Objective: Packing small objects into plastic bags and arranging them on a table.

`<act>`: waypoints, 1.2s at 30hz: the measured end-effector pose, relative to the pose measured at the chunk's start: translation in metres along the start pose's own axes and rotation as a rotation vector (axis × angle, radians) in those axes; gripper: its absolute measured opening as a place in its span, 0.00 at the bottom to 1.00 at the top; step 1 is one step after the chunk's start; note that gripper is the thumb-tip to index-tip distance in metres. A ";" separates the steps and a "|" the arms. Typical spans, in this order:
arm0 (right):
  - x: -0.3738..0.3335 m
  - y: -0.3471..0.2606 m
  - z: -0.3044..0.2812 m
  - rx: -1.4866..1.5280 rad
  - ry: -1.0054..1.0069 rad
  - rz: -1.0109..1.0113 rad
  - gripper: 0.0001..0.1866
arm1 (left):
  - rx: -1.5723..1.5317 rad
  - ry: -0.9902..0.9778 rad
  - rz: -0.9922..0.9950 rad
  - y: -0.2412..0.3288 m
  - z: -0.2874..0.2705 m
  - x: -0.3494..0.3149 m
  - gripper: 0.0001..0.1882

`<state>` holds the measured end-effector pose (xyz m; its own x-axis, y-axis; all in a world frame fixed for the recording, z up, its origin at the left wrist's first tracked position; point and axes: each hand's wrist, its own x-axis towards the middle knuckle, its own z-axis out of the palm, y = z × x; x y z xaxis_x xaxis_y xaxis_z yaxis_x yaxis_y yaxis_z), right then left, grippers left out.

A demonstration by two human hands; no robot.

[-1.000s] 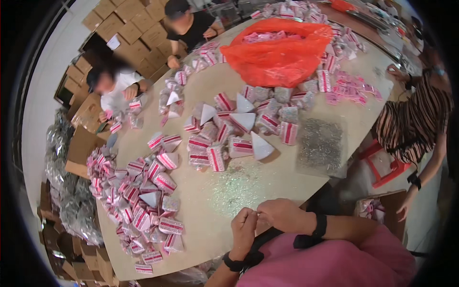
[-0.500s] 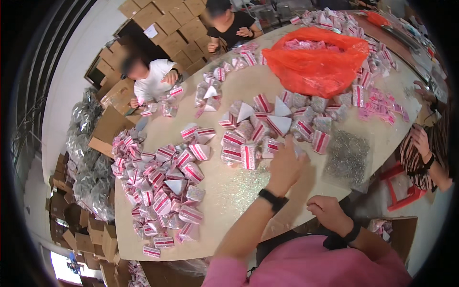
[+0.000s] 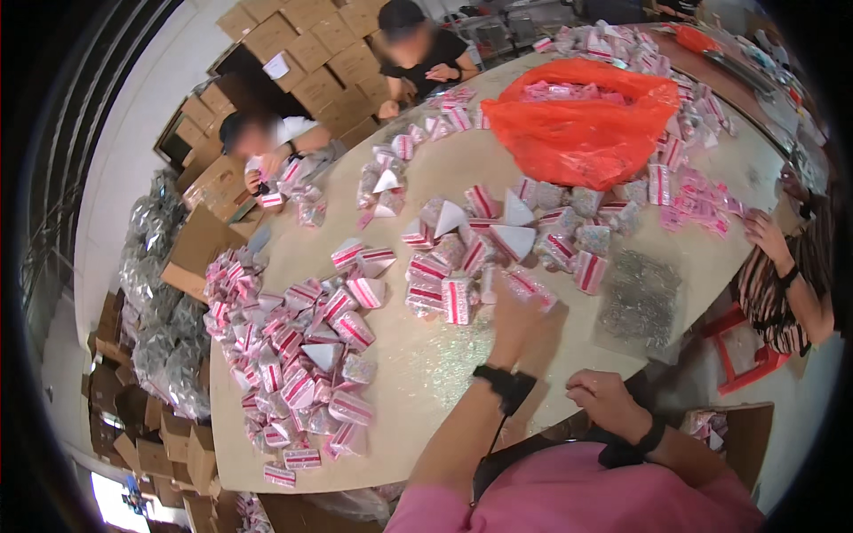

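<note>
My left hand reaches over the table to the near edge of the middle cluster of small wedge-shaped packets. Its fingers, partly smeared, close on a pink-and-white striped packet in clear wrap. My right hand hovers by the table's near edge with its fingers curled in, and nothing shows in it. Beside the left hand stands another striped packet. White triangular faces show on some packets, such as this wedge. A flat clear bag of dark, glittery bits lies to the right.
A large heap of striped packets covers the table's left side. Farther back sits a red plastic bag holding pink pieces. Loose pink sachets lie at right. Co-workers sit across and at the right, near a red stool. Cardboard boxes are stacked behind.
My left hand has drawn slightly back toward me, and a striped packet now shows at its fingers. My right hand has barely moved. The co-worker at right has reached to the pink sachets.
</note>
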<state>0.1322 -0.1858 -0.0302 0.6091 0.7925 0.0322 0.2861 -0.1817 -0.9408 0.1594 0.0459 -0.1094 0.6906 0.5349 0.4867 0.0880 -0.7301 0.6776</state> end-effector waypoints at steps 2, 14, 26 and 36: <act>0.001 0.005 0.000 0.033 0.014 -0.007 0.06 | -0.769 -0.124 -0.410 0.034 -0.043 -0.007 0.38; 0.022 -0.024 0.005 0.562 -0.234 0.252 0.07 | -1.830 -0.106 -0.884 0.034 -0.124 -0.092 0.23; 0.024 -0.042 0.023 0.557 -0.230 0.095 0.08 | -1.730 -0.289 -1.022 0.065 -0.122 -0.098 0.25; 0.030 -0.063 0.009 0.287 -0.198 -0.073 0.10 | -1.267 -0.004 -0.606 0.077 -0.145 -0.096 0.28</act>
<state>0.1258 -0.1454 0.0274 0.4311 0.9001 0.0635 0.0869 0.0287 -0.9958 -0.0039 -0.0001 -0.0241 0.7812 0.6217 -0.0566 -0.3276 0.4855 0.8105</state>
